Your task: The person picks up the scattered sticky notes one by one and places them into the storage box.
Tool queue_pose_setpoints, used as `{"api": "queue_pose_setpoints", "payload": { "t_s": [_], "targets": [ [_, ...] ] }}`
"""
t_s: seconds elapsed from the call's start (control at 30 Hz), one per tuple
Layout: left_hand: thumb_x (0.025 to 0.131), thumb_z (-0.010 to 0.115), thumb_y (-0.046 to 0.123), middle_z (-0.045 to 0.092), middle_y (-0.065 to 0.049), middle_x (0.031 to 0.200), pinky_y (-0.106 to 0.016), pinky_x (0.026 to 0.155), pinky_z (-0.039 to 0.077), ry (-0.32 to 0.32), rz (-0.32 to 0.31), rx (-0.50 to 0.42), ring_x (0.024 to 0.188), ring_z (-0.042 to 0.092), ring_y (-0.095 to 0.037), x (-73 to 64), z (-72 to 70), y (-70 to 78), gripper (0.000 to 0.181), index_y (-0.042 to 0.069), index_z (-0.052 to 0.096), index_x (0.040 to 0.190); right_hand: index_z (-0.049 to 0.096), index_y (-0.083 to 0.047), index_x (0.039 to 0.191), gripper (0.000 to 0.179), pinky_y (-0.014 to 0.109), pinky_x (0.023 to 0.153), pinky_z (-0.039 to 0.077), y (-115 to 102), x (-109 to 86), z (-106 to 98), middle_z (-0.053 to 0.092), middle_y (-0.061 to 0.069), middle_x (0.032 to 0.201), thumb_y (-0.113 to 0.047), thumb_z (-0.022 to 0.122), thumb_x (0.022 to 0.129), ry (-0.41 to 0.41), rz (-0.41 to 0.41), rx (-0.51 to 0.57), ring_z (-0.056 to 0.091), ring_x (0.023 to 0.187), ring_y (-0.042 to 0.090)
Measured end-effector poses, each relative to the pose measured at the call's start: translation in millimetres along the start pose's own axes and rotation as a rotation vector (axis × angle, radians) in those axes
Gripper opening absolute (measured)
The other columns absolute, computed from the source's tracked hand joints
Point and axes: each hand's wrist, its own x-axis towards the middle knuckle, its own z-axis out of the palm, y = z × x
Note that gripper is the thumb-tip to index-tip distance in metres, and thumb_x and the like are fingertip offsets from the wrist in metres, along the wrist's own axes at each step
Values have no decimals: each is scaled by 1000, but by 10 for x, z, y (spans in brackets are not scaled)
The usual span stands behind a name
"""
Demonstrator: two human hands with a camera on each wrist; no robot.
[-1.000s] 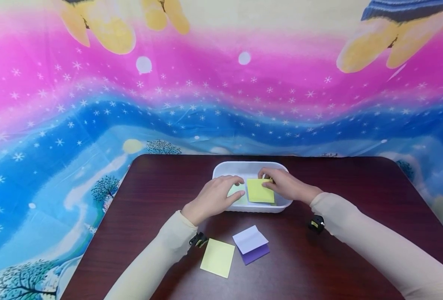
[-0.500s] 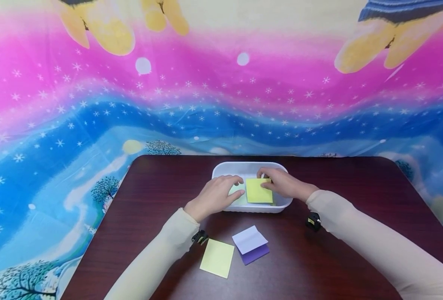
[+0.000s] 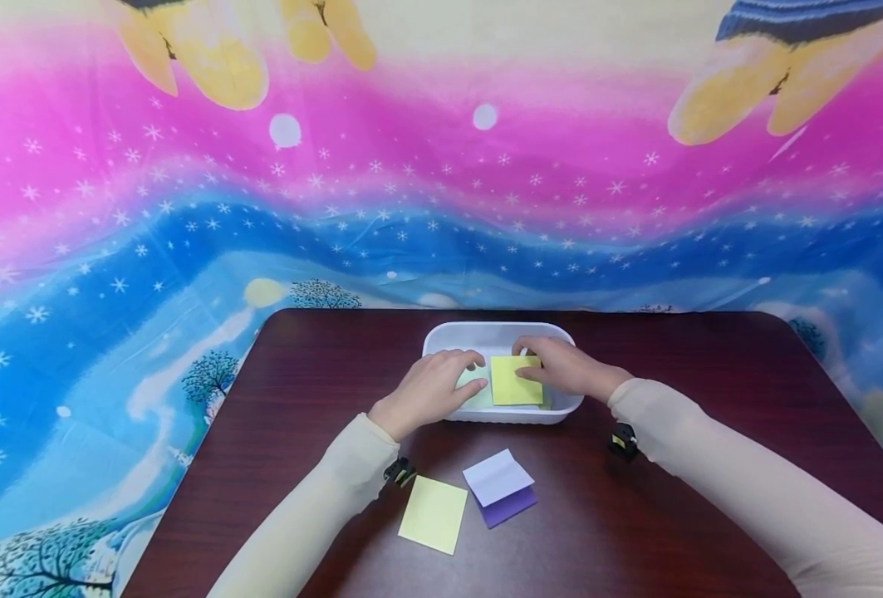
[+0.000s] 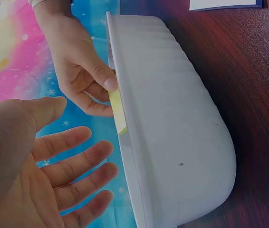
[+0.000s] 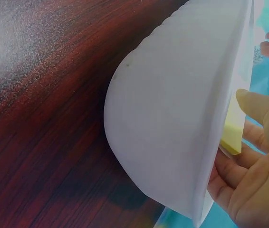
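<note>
My right hand (image 3: 566,366) pinches a bright yellow sticky-note pad (image 3: 512,382) over the right half of a white plastic basin (image 3: 508,418). In the right wrist view the thumb lies on top of the yellow pad (image 5: 232,133), with fingers beneath it at the basin's rim. My left hand (image 3: 429,389) hovers over the basin's left side, holding nothing. Its fingers (image 4: 82,168) are spread and relaxed in the left wrist view. A pale green sticky-note pad (image 3: 477,387) lies inside the basin, partly hidden behind the left hand.
On the dark wooden table (image 3: 321,365), a pale yellow sticky-note pad (image 3: 434,515) lies nearer me. Right of it sits a purple sticky-note pad (image 3: 512,507) with its lilac top sheet (image 3: 497,478) lifted. A colourful printed cloth (image 3: 441,183) hangs behind the table.
The right hand and the yellow sticky-note pad have shifted very slightly left, and the thumb reaches a little further over the pad. The left hand stays nearly still.
</note>
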Motion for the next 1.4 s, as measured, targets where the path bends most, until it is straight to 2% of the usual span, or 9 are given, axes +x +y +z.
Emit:
{"api": "queue_pose_setpoints", "payload": {
  "t_s": [0.2, 0.57, 1.0, 1.4],
  "targets": [
    [101, 62, 38, 73, -3, 120, -38, 97, 55, 5, 6, -5, 112, 68, -18, -1, -3, 6, 37, 15, 65, 129, 68, -5, 120, 29, 48, 95, 55, 0, -3, -1, 73, 12, 116, -20, 70, 96, 9, 12, -25, 68, 108, 26],
    [101, 61, 37, 73, -3, 119, -38, 96, 55, -4, 7, 4, 111, 68, -19, 12, 5, 16, 36, 15, 65, 130, 67, -1, 126, 37, 51, 101, 52, 23, 22, 7, 71, 15, 123, -24, 68, 97, -31, 10, -43, 66, 117, 31],
    [101, 61, 38, 74, -3, 119, -39, 96, 55, -9, 12, 11, 112, 68, -19, 19, 8, 12, 36, 16, 65, 130, 65, 1, 128, 39, 49, 97, 54, 44, 29, 15, 72, 17, 119, -26, 65, 99, -48, 6, -39, 67, 113, 32],
    [101, 61, 36, 74, -4, 119, -40, 95, 55, -9, 13, -3, 111, 69, -20, 12, 5, 9, 35, 15, 66, 128, 67, 1, 125, 36, 46, 92, 56, -37, -9, -7, 72, 15, 117, -24, 66, 98, 32, -37, -13, 68, 105, 27]
  ]
}}
